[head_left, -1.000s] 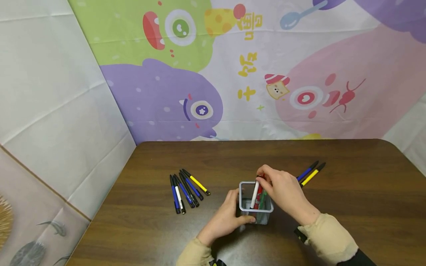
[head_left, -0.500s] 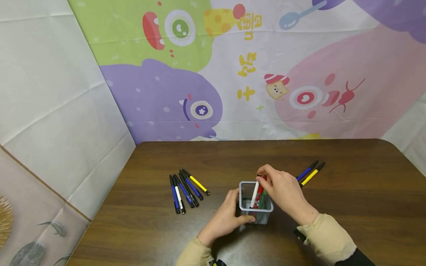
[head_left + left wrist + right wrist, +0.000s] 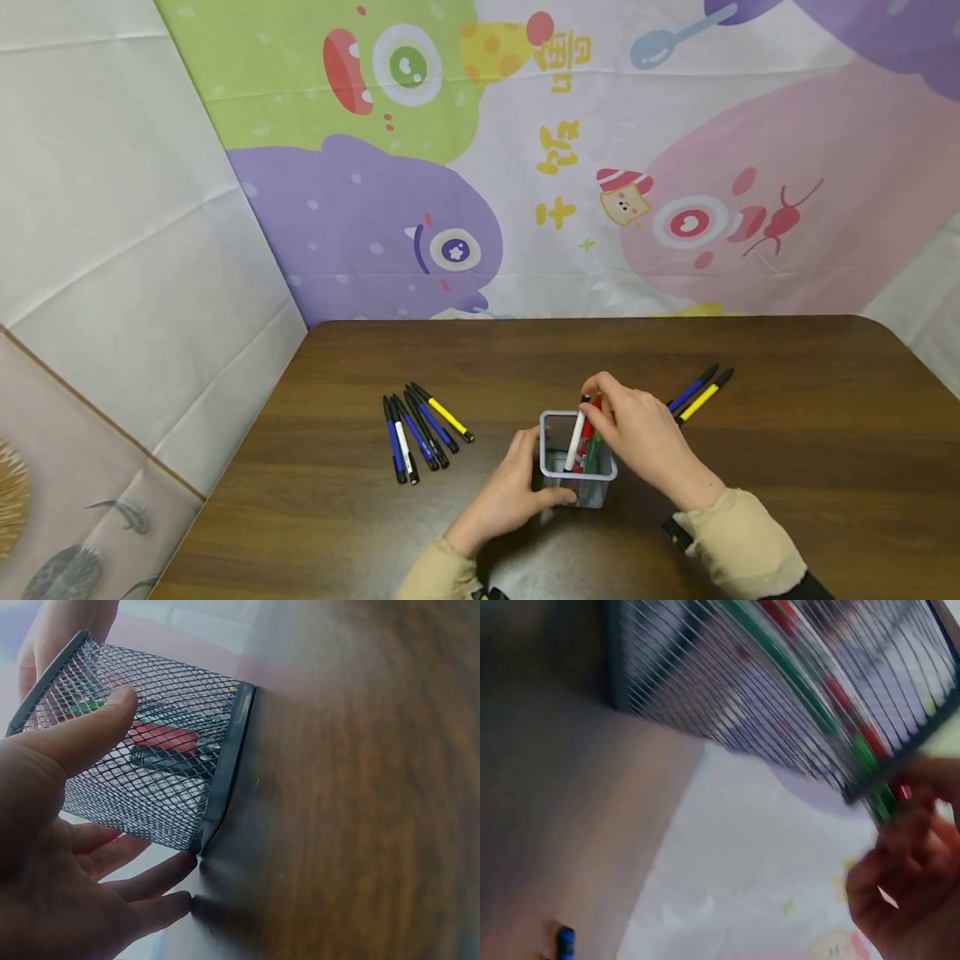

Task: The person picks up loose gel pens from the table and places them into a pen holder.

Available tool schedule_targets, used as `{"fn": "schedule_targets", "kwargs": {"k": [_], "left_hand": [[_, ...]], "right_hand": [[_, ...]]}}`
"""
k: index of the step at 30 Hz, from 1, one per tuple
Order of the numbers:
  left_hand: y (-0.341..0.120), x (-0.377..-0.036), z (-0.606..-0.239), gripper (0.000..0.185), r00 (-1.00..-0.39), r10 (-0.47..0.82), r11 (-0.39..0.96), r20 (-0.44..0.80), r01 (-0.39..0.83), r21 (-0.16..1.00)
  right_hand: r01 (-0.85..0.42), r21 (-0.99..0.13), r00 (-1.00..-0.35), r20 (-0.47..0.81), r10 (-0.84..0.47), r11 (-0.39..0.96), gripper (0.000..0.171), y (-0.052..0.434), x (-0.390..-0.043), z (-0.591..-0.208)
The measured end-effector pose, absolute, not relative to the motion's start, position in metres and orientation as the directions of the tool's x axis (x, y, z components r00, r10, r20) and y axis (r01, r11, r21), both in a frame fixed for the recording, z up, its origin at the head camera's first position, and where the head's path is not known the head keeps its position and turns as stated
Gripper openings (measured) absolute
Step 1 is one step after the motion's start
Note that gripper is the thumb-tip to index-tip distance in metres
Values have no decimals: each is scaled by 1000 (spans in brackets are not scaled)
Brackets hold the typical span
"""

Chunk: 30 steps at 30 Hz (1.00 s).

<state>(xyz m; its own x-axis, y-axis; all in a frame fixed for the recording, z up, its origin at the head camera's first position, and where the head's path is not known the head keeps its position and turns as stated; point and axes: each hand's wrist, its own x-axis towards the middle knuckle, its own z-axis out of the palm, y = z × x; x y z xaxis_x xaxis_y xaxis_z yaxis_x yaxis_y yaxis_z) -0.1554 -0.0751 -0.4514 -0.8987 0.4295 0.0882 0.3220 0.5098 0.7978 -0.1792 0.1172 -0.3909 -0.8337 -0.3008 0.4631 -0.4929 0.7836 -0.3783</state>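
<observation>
While seemingly pinching pens (image 3: 583,433), right hand (image 3: 643,437) curled.

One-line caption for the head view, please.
Left hand steadies a mesh pen cup on a wooden table while the right hand grips pens standing in it.

the grey mesh pen cup (image 3: 578,479) stands upright on the near middle of the table between my hands, my left thumb on its near wall, with a white pen (image 3: 575,439) leaning in it beside a red pen (image 3: 587,432) and a green pen (image 3: 594,450).
</observation>
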Motion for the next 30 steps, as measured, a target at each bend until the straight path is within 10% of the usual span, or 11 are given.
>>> {"fn": "schedule_targets", "kwargs": {"k": [15,30], "left_hand": [[-75,-154,-451,82,-903,423,526,80,316,790],[-74,-155,-452,83,-904,422,527,66,304,794]], "right_hand": [[-446,-546,-878,419,-231,709,26,150,-178,-382],[-284,-402,-899,427,-95,870,17,195,-189,-399]]}}
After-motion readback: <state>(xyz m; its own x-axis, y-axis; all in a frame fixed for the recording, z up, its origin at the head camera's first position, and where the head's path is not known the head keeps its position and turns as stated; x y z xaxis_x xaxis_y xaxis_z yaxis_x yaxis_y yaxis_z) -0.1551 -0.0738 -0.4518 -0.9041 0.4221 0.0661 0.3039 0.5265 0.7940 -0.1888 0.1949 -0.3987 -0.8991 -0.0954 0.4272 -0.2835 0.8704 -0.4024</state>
